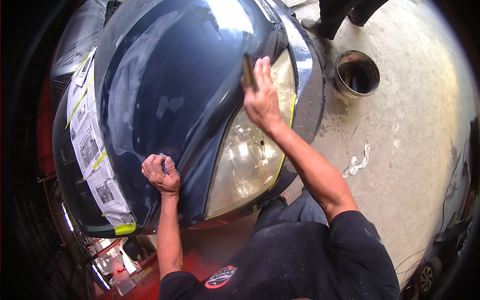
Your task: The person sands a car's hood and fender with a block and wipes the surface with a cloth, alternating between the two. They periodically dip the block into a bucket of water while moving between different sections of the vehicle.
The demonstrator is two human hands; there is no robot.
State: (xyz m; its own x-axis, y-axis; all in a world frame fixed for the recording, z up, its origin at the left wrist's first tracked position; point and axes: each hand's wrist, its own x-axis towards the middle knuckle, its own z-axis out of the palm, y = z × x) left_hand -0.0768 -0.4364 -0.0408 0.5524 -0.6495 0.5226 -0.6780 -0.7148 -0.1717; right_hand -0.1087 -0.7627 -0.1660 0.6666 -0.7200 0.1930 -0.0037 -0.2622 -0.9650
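1. Black shirt (pixel 300 255), pale specks, round red-edged badge (pixel 220 277) on the chest.

2. Car panel (pixel 175 75), dark blue-grey, curved, glossy; dull whitish patches towards the newspaper edge, strong glare at the far end.

3. Newspaper (pixel 86 135), a long strip on the panel, fixed with yellow-green tape (pixel 125 229), widest at the near corner.

4. Headlight (pixel 245 167), clouded lens, yellow tape along its outer edge.

5. Floor (pixel 405 145), grey concrete, stained; on it, a round bucket (pixel 341 89) with dark contents and a crumpled white scrap (pixel 357 162).

6. Room: another person's dark-trousered legs (pixel 332 17) beyond the bucket; a car wheel (pixel 426 276) at the lower right.

7. Block (pixel 249 74), narrow, brownish, motion-blurred; located by the panel's headlight-side edge. Long axis runs away from the wearer, far end angled slightly towards the newspaper side.

8. Right hand (pixel 262 101), holding the block; fingers extended, close together, pointing away from the body. Thumb placement: cannot tell.

9. Left hand (pixel 161 175), near the panel's near edge; fingers curled around a bluish-grey wad (pixel 164 159), mostly hidden. Its long axis cannot be told.
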